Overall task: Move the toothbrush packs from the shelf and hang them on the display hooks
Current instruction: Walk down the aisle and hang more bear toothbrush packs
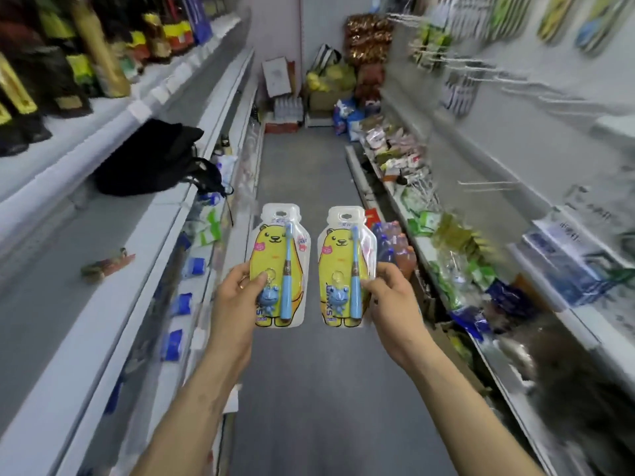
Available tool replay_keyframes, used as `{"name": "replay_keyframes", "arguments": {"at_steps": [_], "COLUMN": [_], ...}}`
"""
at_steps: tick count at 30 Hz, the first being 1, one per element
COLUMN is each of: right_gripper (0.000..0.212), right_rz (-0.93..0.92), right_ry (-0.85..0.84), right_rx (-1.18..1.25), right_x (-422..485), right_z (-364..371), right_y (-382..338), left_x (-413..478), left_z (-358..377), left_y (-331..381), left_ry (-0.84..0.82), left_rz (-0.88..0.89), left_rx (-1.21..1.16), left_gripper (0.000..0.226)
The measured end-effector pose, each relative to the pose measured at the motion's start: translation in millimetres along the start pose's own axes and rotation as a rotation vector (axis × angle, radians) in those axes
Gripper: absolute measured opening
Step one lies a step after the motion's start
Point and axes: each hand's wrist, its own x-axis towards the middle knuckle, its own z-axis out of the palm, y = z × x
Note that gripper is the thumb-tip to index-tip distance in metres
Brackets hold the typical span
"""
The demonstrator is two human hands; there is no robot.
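I hold two toothbrush packs upright over the aisle floor, side by side. Each has a yellow bear card, a blue toothbrush and a blue frog keyring. My left hand (237,290) pinches the left pack (279,266) at its lower left edge. My right hand (390,290) pinches the right pack (345,266) at its lower right edge. Bare white display hooks (488,183) stick out from the panel on the right, with more hooks (457,68) higher up. The grey shelf (86,242) on the left is level with my arms.
A black bag (158,159) and a small wrapped item (108,264) lie on the left shelf, with bottles above. Packed goods fill the lower right shelves (446,242). Boxes and bags (326,87) block the aisle's far end. The view is blurred at the right.
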Motion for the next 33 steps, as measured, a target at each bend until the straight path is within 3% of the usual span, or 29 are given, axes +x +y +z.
{"name": "replay_keyframes", "arguments": {"at_steps": [12, 21, 33], "right_gripper": [0.014, 0.016, 0.013], "right_rz": [-0.156, -0.235, -0.353], "right_ry": [0.424, 0.574, 0.915], "right_rx": [0.143, 0.107, 0.040], "right_x": [202, 352, 465], "right_z": [-67, -120, -159], "right_y": [-94, -161, -250], "left_x": [228, 355, 492], "left_z": [217, 378, 566], "left_y": [53, 78, 117], "left_ry": [-0.392, -0.561, -0.936], "left_rz": [0.044, 0.068, 0.120], "left_rx": [0.046, 0.030, 0.005], "left_gripper": [0.015, 0.014, 0.013]}}
